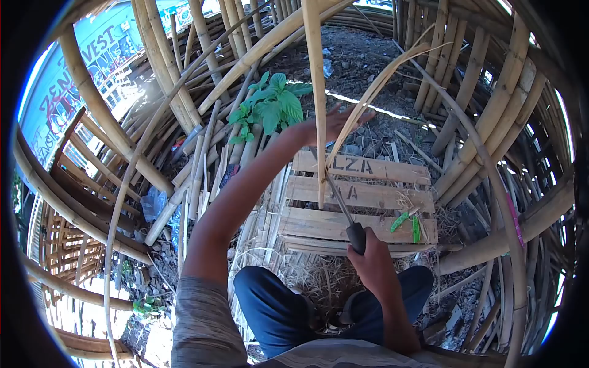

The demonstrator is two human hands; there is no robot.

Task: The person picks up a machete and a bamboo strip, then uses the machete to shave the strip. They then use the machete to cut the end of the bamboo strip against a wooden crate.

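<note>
My right hand (372, 265) is closed around the black handle of a knife (356, 238), its blade angled up and left. The blade's tip meets a long upright bamboo strip (315, 80) near its lower end. From that spot a thinner bamboo sliver (362, 101) splits off and curves up to the right. My left hand (331, 127) reaches across behind the upright strip, fingers stretched out against or beside the sliver; exact contact is hard to see. Below lies a slatted wooden crate (368, 197) with black letters, at which the strip's foot ends.
Two bright green items (400, 221) lie on the crate's right side. A leafy green plant (270, 105) grows beyond my left arm. Bamboo poles (491, 135) surround the spot, and cut bamboo pieces (199, 178) lie at left. Shavings (325, 270) cover the ground between my knees.
</note>
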